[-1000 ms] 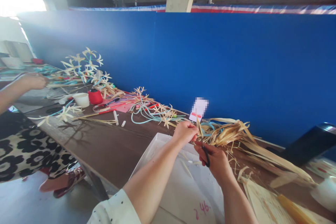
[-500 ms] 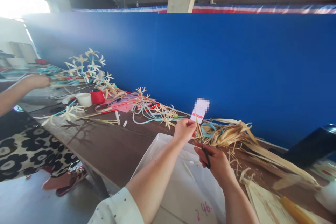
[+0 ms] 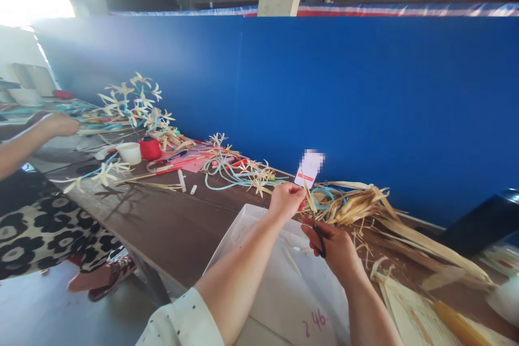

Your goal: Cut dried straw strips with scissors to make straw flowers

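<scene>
L hand [image 3: 287, 200] is closed in a pinch on a thin dried leaf strip [image 3: 308, 198], over the far edge of the white tray [image 3: 243, 238]. The strip sticks up and to the right out of the fingers, its free end toward the straw pile [image 3: 365, 203]. R hand [image 3: 334, 248] sits just below and right of the L, fingers through the loops of small black scissors [image 3: 319, 238], grip closed round the handles; blades point up toward the strip, tips hidden at the pinch, so can't tell if they touch it. Hands are near each other, not touching.

Tray lies at the desk [image 3: 162, 227] near edge, w/ pink writing at its near corner. Straw pile runs along the desk's back edge by the blue wall [image 3: 365, 108]. Further left on the desk: teal cords [image 3: 227, 175], red spool [image 3: 150, 148], white cup [image 3: 130, 153], straw flowers [image 3: 133, 102]. Another person's hand [image 3: 60, 124] rests at the far left end of the desk.
</scene>
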{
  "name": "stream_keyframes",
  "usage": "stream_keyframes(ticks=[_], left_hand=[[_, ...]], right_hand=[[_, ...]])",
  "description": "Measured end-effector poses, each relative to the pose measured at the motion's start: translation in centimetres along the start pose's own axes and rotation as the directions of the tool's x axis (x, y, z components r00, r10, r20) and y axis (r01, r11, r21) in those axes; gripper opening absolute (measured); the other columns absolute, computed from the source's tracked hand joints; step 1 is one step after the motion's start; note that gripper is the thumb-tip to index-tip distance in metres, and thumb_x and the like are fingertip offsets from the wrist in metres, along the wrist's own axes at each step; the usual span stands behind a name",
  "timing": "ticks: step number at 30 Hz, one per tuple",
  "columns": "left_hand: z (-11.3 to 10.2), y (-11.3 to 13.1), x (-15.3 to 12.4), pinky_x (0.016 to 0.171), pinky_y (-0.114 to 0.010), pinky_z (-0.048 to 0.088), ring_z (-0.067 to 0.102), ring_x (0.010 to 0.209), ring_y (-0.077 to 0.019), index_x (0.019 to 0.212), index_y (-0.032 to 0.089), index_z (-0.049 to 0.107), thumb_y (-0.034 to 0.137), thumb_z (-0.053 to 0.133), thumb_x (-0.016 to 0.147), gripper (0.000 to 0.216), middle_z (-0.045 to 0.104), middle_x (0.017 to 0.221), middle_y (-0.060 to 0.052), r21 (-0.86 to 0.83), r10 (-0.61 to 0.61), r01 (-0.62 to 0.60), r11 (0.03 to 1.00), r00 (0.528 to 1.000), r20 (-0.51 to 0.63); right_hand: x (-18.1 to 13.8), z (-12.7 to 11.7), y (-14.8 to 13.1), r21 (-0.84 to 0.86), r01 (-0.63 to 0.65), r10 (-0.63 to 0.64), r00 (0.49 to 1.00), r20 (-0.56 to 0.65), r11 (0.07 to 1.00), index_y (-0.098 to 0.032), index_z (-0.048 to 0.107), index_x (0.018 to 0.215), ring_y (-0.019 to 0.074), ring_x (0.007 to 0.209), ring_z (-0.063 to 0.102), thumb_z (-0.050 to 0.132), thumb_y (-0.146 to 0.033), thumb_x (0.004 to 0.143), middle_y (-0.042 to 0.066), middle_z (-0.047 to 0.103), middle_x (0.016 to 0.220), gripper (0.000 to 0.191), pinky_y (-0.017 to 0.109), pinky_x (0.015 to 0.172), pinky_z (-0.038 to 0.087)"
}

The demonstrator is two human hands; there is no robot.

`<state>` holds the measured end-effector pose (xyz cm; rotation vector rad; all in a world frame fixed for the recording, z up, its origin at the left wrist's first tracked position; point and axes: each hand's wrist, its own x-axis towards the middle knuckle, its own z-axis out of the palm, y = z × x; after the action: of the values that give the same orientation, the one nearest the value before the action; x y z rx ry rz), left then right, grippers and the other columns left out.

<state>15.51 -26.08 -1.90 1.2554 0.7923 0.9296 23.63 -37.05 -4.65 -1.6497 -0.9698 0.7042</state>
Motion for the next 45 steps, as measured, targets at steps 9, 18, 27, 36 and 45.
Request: stream_keyframes(ticks=[9,18,27,36,45], left_hand=[[-0.2,0.3,-0.2,0.054,-0.024,0.05,0.055,0.051,-0.0088,0.07,0.013,0.058,0.022,0.057,0.071,0.009,0.058,0.061,-0.001,0.008,-0.024,0.024,1.0,1.0,-0.001],[-0.2,0.2,-0.1,0.053,-0.023,0.05,0.055,0.052,-0.0086,0.07,0.012,0.058,0.022,0.057,0.071,0.01,0.058,0.062,-0.001,0.007,-0.007,0.007,1.0,1.0,0.001],[-0.2,0.2,-0.1,0.054,-0.023,0.049,0.055,0.052,-0.0088,0.069,0.013,0.058,0.023,0.058,0.07,0.009,0.059,0.061,-0.001,0.02,-0.015,0.015,1.0,1.0,0.001],[-1.6,-0.1,1.4,0.054,-0.02,0.048,0.056,0.055,-0.0079,0.072,0.014,0.059,0.024,0.058,0.069,0.011,0.062,0.067,-0.003,-0.007,0.05,-0.051,0.999,0.989,-0.136],[-0.4,-1.9,1.1,0.049,-0.018,0.044,0.054,0.055,-0.0082,0.075,0.013,0.061,0.027,0.057,0.069,0.016,0.063,0.071,-0.005,0.127,0.069,-0.085,0.988,0.989,0.128]], right_hand=[[0.4,-0.2,0.4,-0.01,-0.001,0.001,0.999,0.042,1.0,-0.012,0.065,0.099,0.0083,0.039,0.04,0.064,-0.042,0.064,-0.004,0.049,0.045,0.046,0.022,0.04,0.031],[0.3,-0.2,0.3,-0.036,0.005,-0.003,0.999,0.048,0.999,-0.01,0.063,0.102,0.0085,0.04,0.04,0.064,-0.038,0.065,-0.004,0.049,0.045,0.046,0.022,0.04,0.031],[0.1,0.0,0.1,-0.025,-0.002,0.003,1.0,0.012,1.0,-0.01,0.066,0.098,0.0091,0.04,0.041,0.066,-0.042,0.063,-0.002,0.051,0.045,0.047,0.023,0.041,0.033],[0.8,-0.7,1.2,0.088,0.034,-0.019,0.987,-0.161,0.996,-0.014,0.066,0.093,0.0134,0.051,0.051,0.07,-0.039,0.06,0.002,0.06,0.058,0.042,0.025,0.048,0.04],[1.5,-1.6,1.8,0.439,0.083,0.054,0.955,-0.291,0.895,-0.019,0.06,0.108,0.0113,0.059,0.052,0.075,-0.034,0.054,0.002,0.062,0.071,0.058,0.017,0.04,0.027]])
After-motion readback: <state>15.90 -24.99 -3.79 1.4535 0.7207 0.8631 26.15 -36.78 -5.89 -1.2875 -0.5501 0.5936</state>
